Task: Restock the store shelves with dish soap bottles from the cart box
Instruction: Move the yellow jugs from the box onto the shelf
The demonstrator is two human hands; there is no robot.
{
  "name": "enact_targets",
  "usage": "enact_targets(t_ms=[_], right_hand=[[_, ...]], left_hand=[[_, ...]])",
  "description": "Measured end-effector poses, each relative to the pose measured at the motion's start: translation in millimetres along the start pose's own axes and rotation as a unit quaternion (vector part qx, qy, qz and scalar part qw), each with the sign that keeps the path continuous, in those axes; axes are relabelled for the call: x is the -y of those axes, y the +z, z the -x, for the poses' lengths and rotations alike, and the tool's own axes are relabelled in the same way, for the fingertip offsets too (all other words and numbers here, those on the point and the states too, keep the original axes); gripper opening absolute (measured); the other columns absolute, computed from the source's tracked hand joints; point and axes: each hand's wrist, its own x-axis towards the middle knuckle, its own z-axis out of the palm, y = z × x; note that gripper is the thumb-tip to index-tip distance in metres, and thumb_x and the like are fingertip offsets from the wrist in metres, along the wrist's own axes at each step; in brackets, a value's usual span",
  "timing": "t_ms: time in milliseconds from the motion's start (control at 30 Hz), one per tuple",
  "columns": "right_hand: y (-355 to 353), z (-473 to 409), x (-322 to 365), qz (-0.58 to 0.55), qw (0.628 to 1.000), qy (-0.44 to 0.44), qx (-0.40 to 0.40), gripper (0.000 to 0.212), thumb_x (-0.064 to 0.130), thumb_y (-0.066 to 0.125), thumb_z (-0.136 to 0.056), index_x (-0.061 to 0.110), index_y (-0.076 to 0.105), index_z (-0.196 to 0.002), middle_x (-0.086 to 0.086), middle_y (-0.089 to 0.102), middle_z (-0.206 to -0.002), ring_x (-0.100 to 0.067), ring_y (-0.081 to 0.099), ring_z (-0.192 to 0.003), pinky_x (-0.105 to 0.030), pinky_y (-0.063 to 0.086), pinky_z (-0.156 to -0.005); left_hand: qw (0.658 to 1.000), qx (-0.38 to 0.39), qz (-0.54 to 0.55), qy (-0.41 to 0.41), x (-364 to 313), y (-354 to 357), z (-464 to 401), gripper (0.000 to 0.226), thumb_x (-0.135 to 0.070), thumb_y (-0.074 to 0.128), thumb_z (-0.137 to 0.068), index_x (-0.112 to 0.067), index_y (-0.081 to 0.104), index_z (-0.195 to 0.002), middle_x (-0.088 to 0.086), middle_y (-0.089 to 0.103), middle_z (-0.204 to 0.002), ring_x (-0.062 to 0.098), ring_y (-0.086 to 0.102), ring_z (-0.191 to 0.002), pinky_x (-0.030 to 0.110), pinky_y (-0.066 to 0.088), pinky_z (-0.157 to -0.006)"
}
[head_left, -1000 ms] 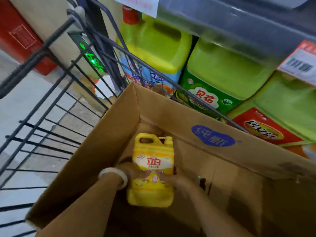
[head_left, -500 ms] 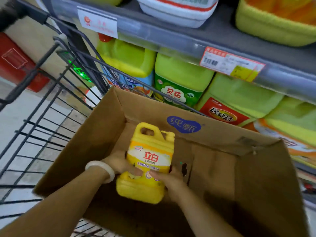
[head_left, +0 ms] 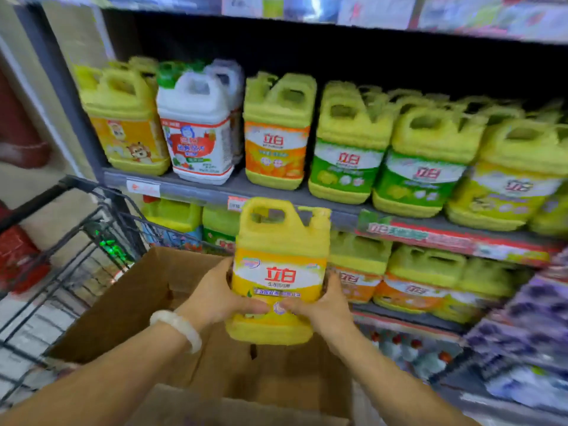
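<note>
Bottle [head_left: 281, 272], yellow with a handle on top, is held upright above the open box [head_left: 132, 302] in the cart [head_left: 61, 272], in front of the shelf edge [head_left: 190, 186]. Left hand [head_left: 215, 298] and right hand [head_left: 322, 305] each keep a closed grip on its lower sides, thumbs across the label, which reads 立白 in red. Shelf bottles [head_left: 276, 133] behind carry the same 立白 mark; they stand side by side, with dark open room above them.
</note>
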Motion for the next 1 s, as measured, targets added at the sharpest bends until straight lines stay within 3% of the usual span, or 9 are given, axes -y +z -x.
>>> enact_targets(t_ms=[167, 267, 400, 500, 567, 767, 833, 933, 1000], right_hand=[[-106, 49, 69, 0.010, 0.993, -0.098, -0.057, 0.073, -0.004, 0.088, -0.051, 0.017, 0.046, -0.106, 0.005, 0.064, -0.099, 0.002, 0.059, -0.082, -0.013, 0.051, -0.067], [-169, 71, 106, 0.024, 0.985, -0.141, -0.098, 0.081, -0.002, 0.090, -0.049, 0.011, 0.047, -0.117, 0.000, 0.066, -0.106, 0.005, 0.062, -0.081, -0.012, 0.051, -0.066], [-239, 97, 157, 0.044, 0.970, -0.192, -0.140, 0.073, 0.000, 0.088, -0.053, 0.013, 0.048, -0.113, 0.003, 0.065, -0.103, -0.003, 0.062, -0.085, -0.011, 0.051, -0.066], [-282, 105, 188, 0.052, 0.960, -0.220, -0.167, 0.070, 0.002, 0.088, -0.055, 0.017, 0.049, -0.111, 0.003, 0.066, -0.102, -0.009, 0.066, -0.087, -0.021, 0.055, -0.069], [-304, 105, 210, 0.062, 0.952, -0.234, -0.187, 0.076, 0.007, 0.089, -0.055, 0.014, 0.048, -0.119, -0.001, 0.067, -0.107, -0.015, 0.067, -0.093, -0.029, 0.057, -0.074], [-358, 82, 275, 0.085, 0.929, -0.294, -0.207, 0.068, 0.008, 0.085, -0.061, 0.015, 0.047, -0.117, 0.000, 0.066, -0.106, -0.013, 0.065, -0.093, -0.029, 0.056, -0.074], [-374, 65, 300, 0.092, 0.922, -0.313, -0.210, 0.068, 0.010, 0.084, -0.062, 0.015, 0.047, -0.119, 0.001, 0.066, -0.107, -0.012, 0.065, -0.092, -0.027, 0.057, -0.075], [-392, 37, 340, 0.116, 0.912, -0.335, -0.208, 0.085, 0.028, 0.086, -0.054, 0.017, 0.043, -0.126, 0.002, 0.065, -0.113, -0.017, 0.064, -0.101, -0.040, 0.054, -0.090], [-400, 17, 363, 0.124, 0.902, -0.356, -0.211, 0.077, 0.025, 0.085, -0.060, 0.018, 0.042, -0.123, 0.002, 0.063, -0.113, -0.015, 0.063, -0.100, -0.036, 0.053, -0.089]], left_hand=[[0.993, 0.015, 0.014, 0.115, -105, 62, 38, 0.077, -0.018, 0.097, -0.032, -0.030, 0.059, -0.098, -0.020, 0.070, -0.085, -0.016, 0.063, -0.072, 0.008, 0.052, -0.066], [0.984, 0.043, 0.025, 0.170, -167, 102, 51, 0.100, -0.034, 0.097, -0.016, -0.020, 0.060, -0.108, -0.016, 0.070, -0.091, -0.010, 0.065, -0.075, 0.009, 0.051, -0.062], [0.971, 0.050, 0.013, 0.233, -239, 147, 65, 0.087, -0.022, 0.096, -0.033, -0.019, 0.060, -0.111, -0.010, 0.071, -0.095, -0.003, 0.067, -0.079, 0.013, 0.053, -0.066], [0.962, 0.053, 0.023, 0.267, -287, 172, 67, 0.074, -0.012, 0.094, -0.044, -0.021, 0.059, -0.109, -0.009, 0.070, -0.095, -0.003, 0.065, -0.076, 0.012, 0.050, -0.061], [0.955, 0.046, 0.022, 0.292, -319, 185, 67, 0.076, -0.021, 0.094, -0.044, -0.026, 0.057, -0.110, -0.011, 0.067, -0.098, 0.004, 0.063, -0.087, 0.020, 0.050, -0.071], [0.930, 0.027, 0.028, 0.366, -403, 212, 38, 0.079, -0.027, 0.094, -0.046, -0.024, 0.054, -0.114, -0.010, 0.064, -0.107, 0.011, 0.061, -0.099, 0.030, 0.050, -0.090], [0.922, 0.005, 0.047, 0.384, -430, 217, 24, 0.080, -0.025, 0.093, -0.048, -0.024, 0.050, -0.114, -0.011, 0.059, -0.104, 0.010, 0.057, -0.099, 0.029, 0.047, -0.092], [0.915, -0.038, 0.059, 0.398, -471, 220, 2, 0.090, -0.028, 0.092, -0.050, -0.018, 0.043, -0.125, -0.006, 0.055, -0.111, 0.012, 0.052, -0.102, 0.030, 0.045, -0.095], [0.911, -0.064, 0.054, 0.405, -496, 222, -16, 0.091, -0.031, 0.091, -0.051, -0.017, 0.040, -0.125, -0.005, 0.053, -0.113, 0.014, 0.052, -0.105, 0.031, 0.044, -0.095]])
